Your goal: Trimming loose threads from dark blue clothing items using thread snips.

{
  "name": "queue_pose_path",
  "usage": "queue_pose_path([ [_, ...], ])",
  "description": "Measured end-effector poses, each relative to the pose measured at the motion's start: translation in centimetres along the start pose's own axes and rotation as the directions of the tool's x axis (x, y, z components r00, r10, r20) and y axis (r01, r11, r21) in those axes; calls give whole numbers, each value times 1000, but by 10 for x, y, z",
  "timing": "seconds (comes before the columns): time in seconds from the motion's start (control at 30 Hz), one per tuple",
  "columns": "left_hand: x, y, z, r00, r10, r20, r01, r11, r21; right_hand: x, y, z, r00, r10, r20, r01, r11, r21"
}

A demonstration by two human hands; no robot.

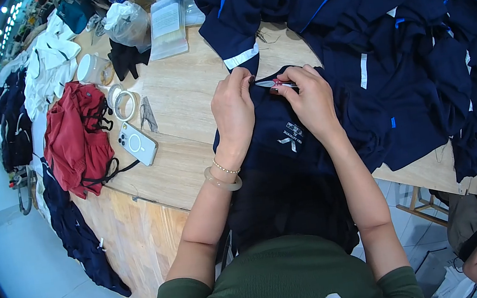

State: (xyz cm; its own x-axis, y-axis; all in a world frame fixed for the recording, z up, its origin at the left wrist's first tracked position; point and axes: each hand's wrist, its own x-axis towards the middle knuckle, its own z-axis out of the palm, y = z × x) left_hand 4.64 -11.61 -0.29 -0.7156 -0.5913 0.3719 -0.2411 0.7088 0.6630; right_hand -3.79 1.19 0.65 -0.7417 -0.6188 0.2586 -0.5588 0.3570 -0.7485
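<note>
I have a dark navy fabric garment with a small white woven patch [286, 124] spread over the near edge of the pale wooden surface [183, 96], its lower part hanging off toward my lap. My left hand [234, 110] pinches the upper edge of the navy garment, fingers closed on the cloth, which seems to keep the seam taut. My right hand [310, 100] is closed around small thread snips with a reddish grip and silver tips [277, 85], the tips lying right at the same edge, close to my left fingertips; holding the cloth stretched this way seems to let the blades reach a loose thread cleanly.

Beyond the navy garment and to its right lies a big heap of dark blue garments with bright blue and white stripes [391, 26]. To the garment's left, apart from it, rest a white phone face down [138, 143], a roll of clear tape [122, 102] and a crumpled red cloth item with black straps [77, 137].

Farther left of the garment stands a clear round plastic tub [92, 69]; I cannot tell what it holds. Beyond it a knotted translucent plastic bag [127, 24] bulges with something pale, and a flat clear packet [167, 29] holds paper sheets.
</note>
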Motion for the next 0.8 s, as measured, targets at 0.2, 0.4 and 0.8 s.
queue_pose_path([
  [0.2,-1,-1,0,1000,-15,14,15,1000,-16,2,3,7,999,-41,5,41,999,-26],
  [0.4,-1,-4,2,1000,-21,5,21,999,-31,3,-1,4,999,-22,24,23,999,-41],
  [0.8,-6,-31,-98,949,117,-294,62,843,534,-15,21,-72,909,414,-46,-229,589,775],
])
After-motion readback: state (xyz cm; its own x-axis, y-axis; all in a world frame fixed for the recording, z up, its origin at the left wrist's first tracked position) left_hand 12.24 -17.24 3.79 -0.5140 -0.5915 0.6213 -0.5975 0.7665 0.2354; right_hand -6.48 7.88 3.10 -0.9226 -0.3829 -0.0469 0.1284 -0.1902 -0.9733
